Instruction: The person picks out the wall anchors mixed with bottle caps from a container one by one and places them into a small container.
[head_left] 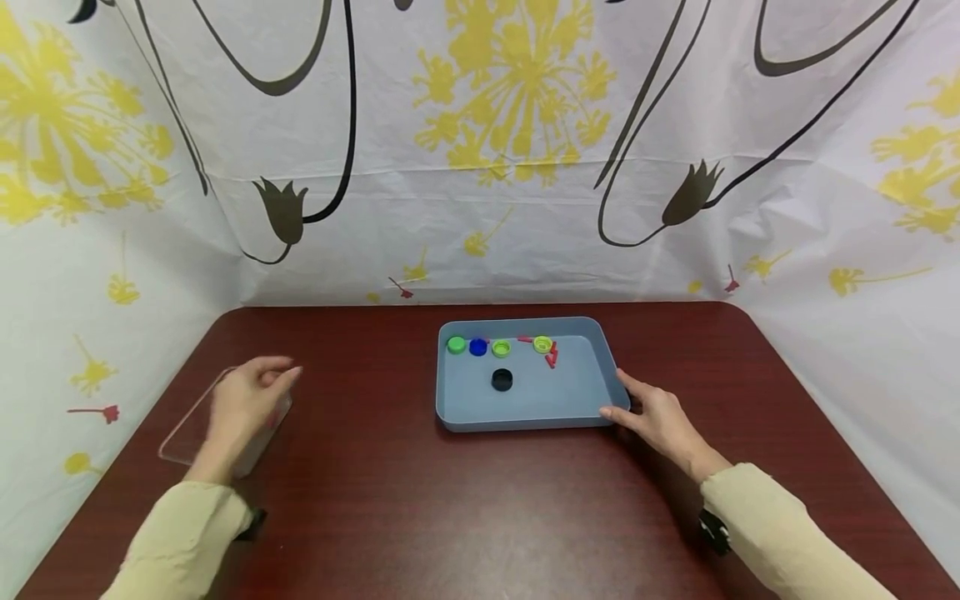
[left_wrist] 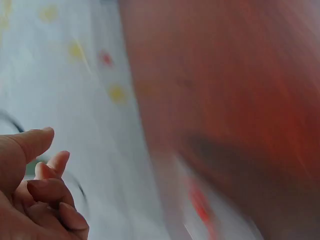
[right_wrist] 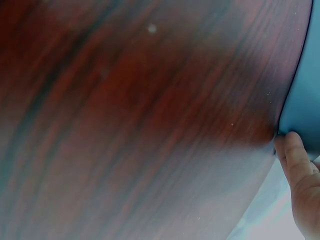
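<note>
My right hand (head_left: pixel 660 421) holds the near right corner of a blue-grey tray (head_left: pixel 525 422), thumb at the near edge and fingers along the right side. Inside the tray sit a green cap (head_left: pixel 456 344), a blue cap (head_left: pixel 478 347), yellow-green caps (head_left: pixel 501 349), a black cap (head_left: pixel 502 380) and small red pieces (head_left: pixel 551 360). My left hand (head_left: pixel 243 404) is over a clear plastic box (head_left: pixel 176 437) at the left, partly hiding it. Its fingers curl loosely with the thumb apart, and no object shows in its grasp; the left wrist view is blurred.
The dark red-brown table (head_left: pixel 450 517) runs back to a white curtain (head_left: pixel 375 242) patterned with yellow and dark flowers. That curtain also lines the left and right sides. Something red (left_wrist: pixel 200 202) shows blurred near the box in the left wrist view.
</note>
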